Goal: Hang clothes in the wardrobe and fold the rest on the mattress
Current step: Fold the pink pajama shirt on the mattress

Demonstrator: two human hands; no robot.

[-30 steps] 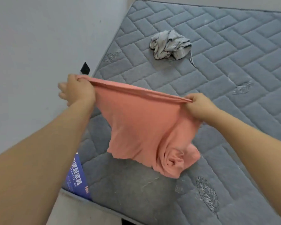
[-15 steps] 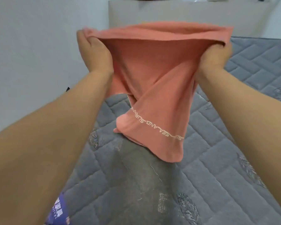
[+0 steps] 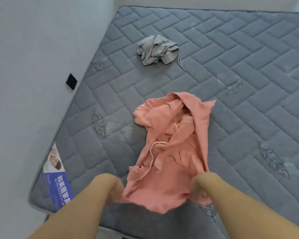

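Evidently soft and light, the crumpled salmon-pink cotton garment (image 3: pixel 171 149) is spread on the grey quilted mattress (image 3: pixel 231 57), its near hem gripped at either corner by the left hand (image 3: pixel 113 192) and the right hand (image 3: pixel 198 190); those corners are judged the best hold. Chinese characters are printed on the blue mattress label (image 3: pixel 60 188), too blurred to be read

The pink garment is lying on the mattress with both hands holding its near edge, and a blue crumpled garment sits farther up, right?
Not quite: the head view shows the crumpled garment farther up the mattress is grey, not blue. The pink garment does lie there, left hand and right hand at its near edge.
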